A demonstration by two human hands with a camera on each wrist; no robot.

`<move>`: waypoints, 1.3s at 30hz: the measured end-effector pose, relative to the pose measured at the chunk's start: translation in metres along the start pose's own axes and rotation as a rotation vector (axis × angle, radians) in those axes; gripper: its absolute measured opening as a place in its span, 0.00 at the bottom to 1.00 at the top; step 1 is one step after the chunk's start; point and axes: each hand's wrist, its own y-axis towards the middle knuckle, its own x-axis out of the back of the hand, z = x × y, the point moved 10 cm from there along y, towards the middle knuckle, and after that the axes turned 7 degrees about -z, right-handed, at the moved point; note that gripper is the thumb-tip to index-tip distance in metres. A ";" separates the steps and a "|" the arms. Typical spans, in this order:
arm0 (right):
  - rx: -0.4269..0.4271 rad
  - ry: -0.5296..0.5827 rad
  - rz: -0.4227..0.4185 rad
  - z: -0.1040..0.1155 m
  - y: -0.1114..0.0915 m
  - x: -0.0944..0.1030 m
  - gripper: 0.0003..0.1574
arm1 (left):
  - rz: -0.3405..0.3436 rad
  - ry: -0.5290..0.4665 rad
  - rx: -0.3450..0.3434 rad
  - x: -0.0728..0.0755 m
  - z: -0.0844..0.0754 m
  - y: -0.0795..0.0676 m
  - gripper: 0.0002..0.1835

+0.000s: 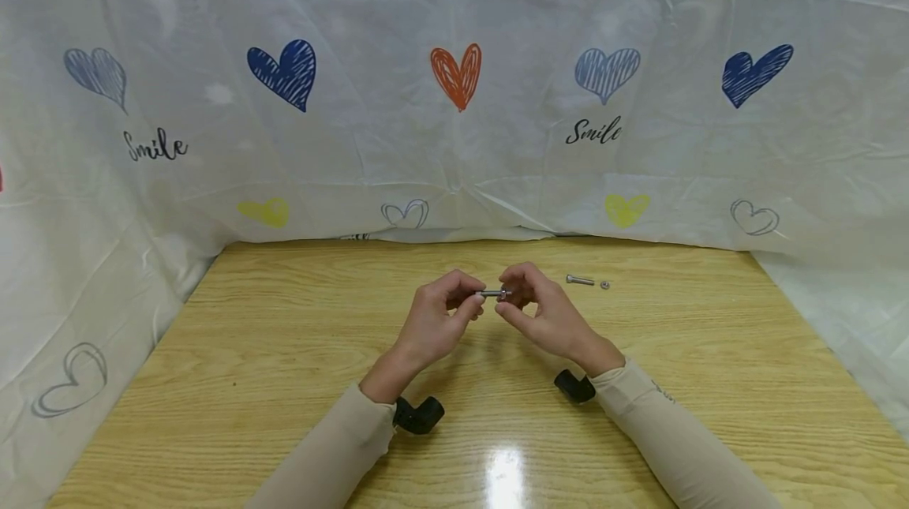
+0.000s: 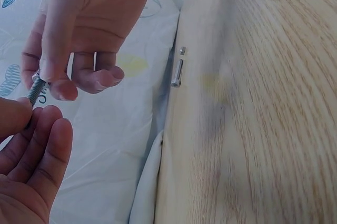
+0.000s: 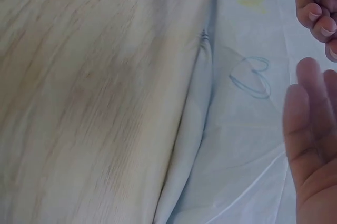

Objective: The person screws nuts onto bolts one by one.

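Note:
Over the middle of the table, my left hand (image 1: pixel 436 319) pinches a metal bolt (image 1: pixel 490 293) at its left end between thumb and fingers. The bolt lies roughly level, pointing right. A small nut (image 1: pixel 503 294) sits on its threaded shank near the far end. My right hand (image 1: pixel 550 319) has thumb and index finger curled about the nut. In the left wrist view the threads of the bolt (image 2: pixel 36 91) show between both hands, and the right thumb covers part of the nut. The right wrist view shows only some fingers of each hand, with the bolt out of sight.
On the wooden table (image 1: pixel 284 335), right of my hands, lie a second bolt (image 1: pixel 580 280) and a loose nut (image 1: pixel 605 285) close beside its end. A white cloth (image 1: pixel 355 138) printed with hearts hangs behind the table's back edge and along both sides.

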 end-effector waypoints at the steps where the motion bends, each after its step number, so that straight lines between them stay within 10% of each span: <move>1: 0.009 0.009 0.000 0.001 0.000 0.000 0.17 | -0.001 0.002 -0.002 0.000 0.000 0.000 0.05; 8: 0.032 -0.019 0.026 0.003 0.000 -0.004 0.04 | -0.003 0.012 -0.010 -0.001 -0.001 -0.001 0.05; 39: 0.039 -0.007 0.007 0.003 0.001 0.001 0.13 | -0.016 0.006 0.020 0.001 0.001 0.002 0.04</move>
